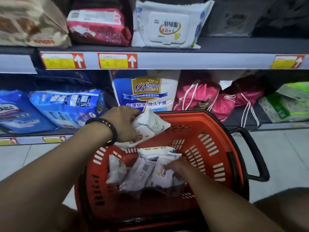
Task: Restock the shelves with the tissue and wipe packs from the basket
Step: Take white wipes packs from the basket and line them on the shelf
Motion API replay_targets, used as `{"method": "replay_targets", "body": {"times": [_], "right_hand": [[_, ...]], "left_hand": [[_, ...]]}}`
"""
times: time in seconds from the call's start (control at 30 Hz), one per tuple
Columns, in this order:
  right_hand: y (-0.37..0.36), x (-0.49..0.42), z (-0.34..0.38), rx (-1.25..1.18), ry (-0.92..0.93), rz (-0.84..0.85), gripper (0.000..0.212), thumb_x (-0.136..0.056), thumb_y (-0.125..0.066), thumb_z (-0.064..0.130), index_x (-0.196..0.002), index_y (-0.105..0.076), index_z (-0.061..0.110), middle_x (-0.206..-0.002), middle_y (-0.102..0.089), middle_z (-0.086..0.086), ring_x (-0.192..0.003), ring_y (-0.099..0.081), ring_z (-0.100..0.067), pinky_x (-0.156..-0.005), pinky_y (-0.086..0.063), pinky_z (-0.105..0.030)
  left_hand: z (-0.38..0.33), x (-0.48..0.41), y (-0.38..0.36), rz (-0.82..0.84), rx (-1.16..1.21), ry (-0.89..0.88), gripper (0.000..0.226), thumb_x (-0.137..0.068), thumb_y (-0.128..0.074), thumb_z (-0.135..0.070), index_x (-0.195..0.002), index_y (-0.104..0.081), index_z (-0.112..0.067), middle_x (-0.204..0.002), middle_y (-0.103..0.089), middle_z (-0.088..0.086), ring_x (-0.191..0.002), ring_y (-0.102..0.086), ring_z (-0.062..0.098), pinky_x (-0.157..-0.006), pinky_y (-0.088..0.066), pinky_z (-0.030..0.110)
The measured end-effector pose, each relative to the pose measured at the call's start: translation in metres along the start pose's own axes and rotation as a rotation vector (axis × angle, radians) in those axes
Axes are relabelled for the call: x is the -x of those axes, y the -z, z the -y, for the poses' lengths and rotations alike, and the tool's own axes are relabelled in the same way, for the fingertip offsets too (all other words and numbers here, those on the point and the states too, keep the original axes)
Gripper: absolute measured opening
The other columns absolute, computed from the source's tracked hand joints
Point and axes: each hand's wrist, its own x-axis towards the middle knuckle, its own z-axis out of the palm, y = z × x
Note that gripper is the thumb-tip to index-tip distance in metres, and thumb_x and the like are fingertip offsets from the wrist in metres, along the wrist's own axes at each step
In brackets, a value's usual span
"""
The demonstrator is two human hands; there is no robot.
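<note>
You are gripping a small bunch of white packs [148, 126] in your left hand [123, 124], with the fingers curled round their near ends. You are holding them just above the far left rim of the red basket [209, 124], probably so they are clearing it on the way to a shelf. Your right hand [180, 168] is reaching into the basket and lying on another white pack [163, 174]. I cannot tell whether its fingers are closing on that pack or only touching it. Several more loose packs [133, 174] are lying beside it in the basket, so the restocking looks far from finished. The basket is sitting on the floor close to the lower shelf [55, 139], which is keeping your reach short. A large white wipe pack [168, 25] is standing on the upper shelf [184, 61], perhaps where these belong.
</note>
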Motion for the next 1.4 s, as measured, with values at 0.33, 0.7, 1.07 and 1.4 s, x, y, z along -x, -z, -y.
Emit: {"method": "replay_targets", "body": {"times": [0.33,0.7,1.07,1.4], "right_hand": [[-0.018,-0.037,-0.015,0.018,0.171,0.039,0.093,-0.057,-0.101,0.025,-0.140,-0.060,0.022,-0.130,-0.072,-0.003,-0.111,-0.073,-0.025,-0.094,-0.063,-0.049],[0.144,0.152,0.118,0.455,0.851,0.078,0.014,-0.099,-0.074,0.025,-0.103,-0.072,0.011,-0.083,-0.064,0.006,-0.075,-0.055,-0.006,-0.070,-0.045,-0.030],[0.181,0.234,0.120,-0.136,1.221,-0.101,0.016,-0.102,-0.067,0.005,-0.106,-0.076,0.017,-0.102,-0.079,-0.002,-0.093,-0.069,-0.008,-0.087,-0.054,-0.036],[0.170,0.244,0.137,0.085,1.214,-0.451,0.030,-0.090,-0.079,0.041,-0.118,-0.079,0.035,-0.114,-0.077,0.016,-0.112,-0.068,-0.002,-0.102,-0.054,-0.041]], "left_hand": [[-0.011,-0.006,0.012,0.035,0.126,0.077,0.043,-0.068,-0.094,-0.031,-0.100,-0.065,-0.026,-0.094,-0.072,-0.007,-0.098,-0.070,0.019,-0.088,-0.059,0.034],[0.006,0.016,0.043,-0.083,0.402,0.198,0.035,-0.070,-0.092,-0.028,-0.098,-0.075,-0.018,-0.099,-0.076,0.000,-0.088,-0.073,0.021,-0.077,-0.062,0.034],[-0.047,0.061,0.031,-0.040,1.473,0.111,0.032,-0.100,-0.063,-0.042,-0.124,-0.069,-0.022,-0.102,-0.082,0.007,-0.091,-0.078,0.029,-0.079,-0.062,0.058],[-0.068,0.065,0.020,-0.166,1.523,0.053,0.032,-0.089,-0.079,-0.028,-0.120,-0.072,-0.023,-0.107,-0.081,0.006,-0.092,-0.079,0.033,-0.078,-0.056,0.074]]}}
